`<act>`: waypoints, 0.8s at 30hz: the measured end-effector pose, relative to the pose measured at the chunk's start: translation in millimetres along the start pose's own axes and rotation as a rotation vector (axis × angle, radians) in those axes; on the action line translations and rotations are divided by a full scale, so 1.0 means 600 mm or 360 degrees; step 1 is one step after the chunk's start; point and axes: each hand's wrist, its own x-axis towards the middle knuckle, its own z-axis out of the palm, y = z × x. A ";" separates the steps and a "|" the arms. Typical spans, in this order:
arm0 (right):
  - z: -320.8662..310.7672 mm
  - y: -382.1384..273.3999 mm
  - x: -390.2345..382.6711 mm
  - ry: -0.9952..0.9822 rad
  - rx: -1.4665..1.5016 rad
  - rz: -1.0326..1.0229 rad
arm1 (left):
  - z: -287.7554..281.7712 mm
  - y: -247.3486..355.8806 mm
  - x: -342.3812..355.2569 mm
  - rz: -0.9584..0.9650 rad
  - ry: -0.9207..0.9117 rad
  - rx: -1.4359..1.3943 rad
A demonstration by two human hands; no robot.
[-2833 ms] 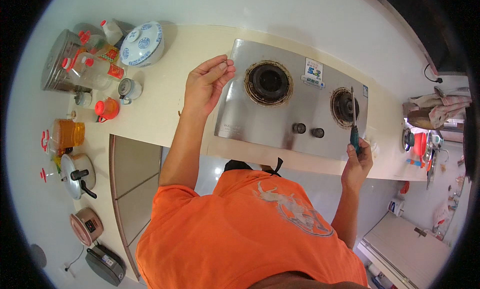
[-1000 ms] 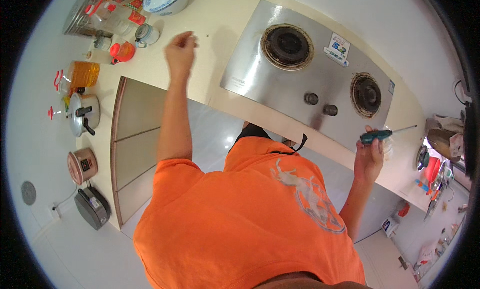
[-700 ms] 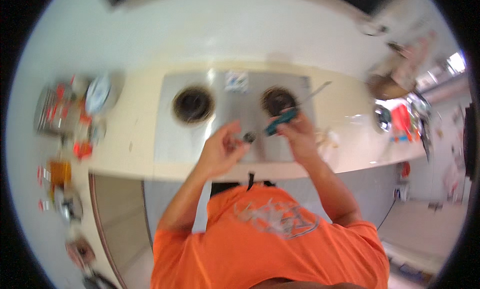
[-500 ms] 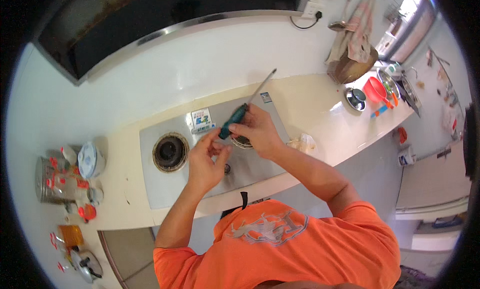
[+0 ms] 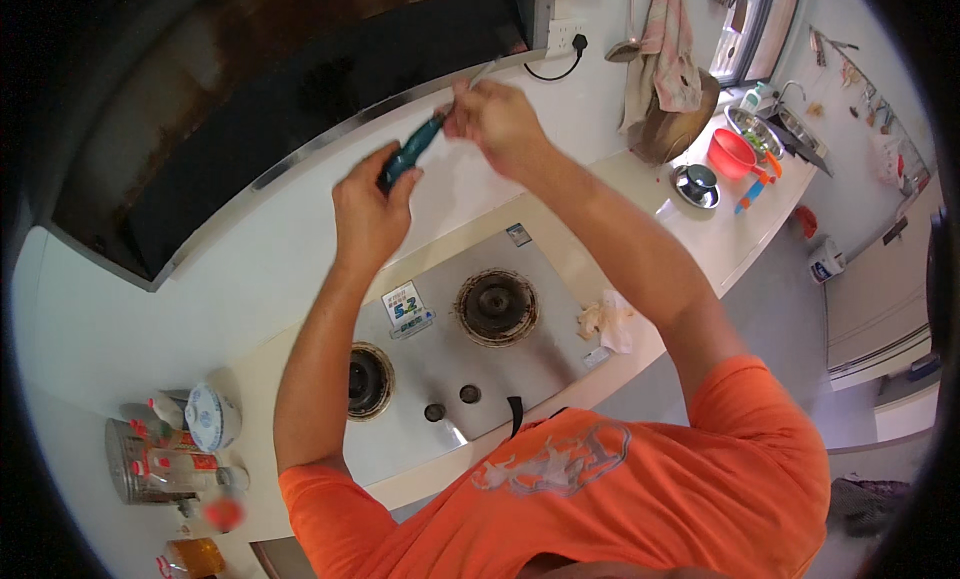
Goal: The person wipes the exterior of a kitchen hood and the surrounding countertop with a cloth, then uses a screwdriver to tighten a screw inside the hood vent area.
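2 hands are raised above the stove (image 5: 470, 349): the left hand (image 5: 368, 211) is clamped on the screwdriver (image 5: 412, 151) handle, the right hand (image 5: 497, 121) pinches its shaft, steadying the tip near the range hood (image 5: 250, 99).

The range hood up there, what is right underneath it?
Below the range hood a white wall runs down to a steel two-burner stove on the counter. Both hands, left hand and right hand, hold a screwdriver at its lower edge, hiding that spot.

Home kitchen, gas stove (image 5: 455, 344), range hood (image 5: 290, 89), sink (image 5: 760, 129)
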 end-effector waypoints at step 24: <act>-0.068 -0.045 0.305 0.0329 0.0659 -0.0509 | 0.076 -0.032 0.328 0.0562 0.0178 0.0779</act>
